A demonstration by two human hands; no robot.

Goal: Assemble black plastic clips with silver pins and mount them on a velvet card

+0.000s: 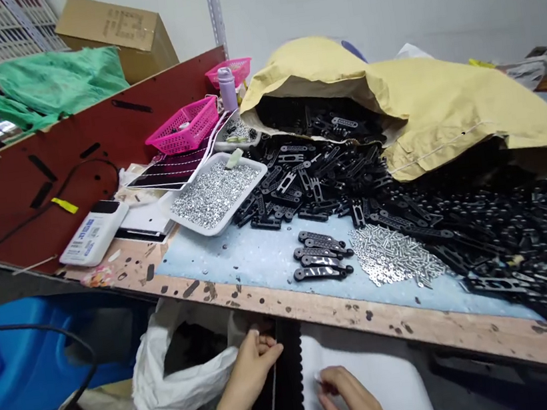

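Note:
Below the table's front edge, a black sheet (288,391) with a scalloped right side lies on white backing. My left hand (248,373), with a beaded bracelet at the wrist, has thumb and fingers pinched at the sheet's left edge. To the right of the sheet is my right hand (349,400), its thumb and forefinger curled together; whatever is between them is too small to make out. Several assembled black plastic parts (321,256) lie in a stack on the table above, beside a pile of small silver screws or pins (394,256).
Loose black parts (482,224) spill from yellow sacks (441,102) across the blue table cover (230,258). A white tray (201,230) of metal bits, pink baskets (185,126) and a white device (93,234) stand left. A white bag (149,376) and blue bin (18,333) sit below.

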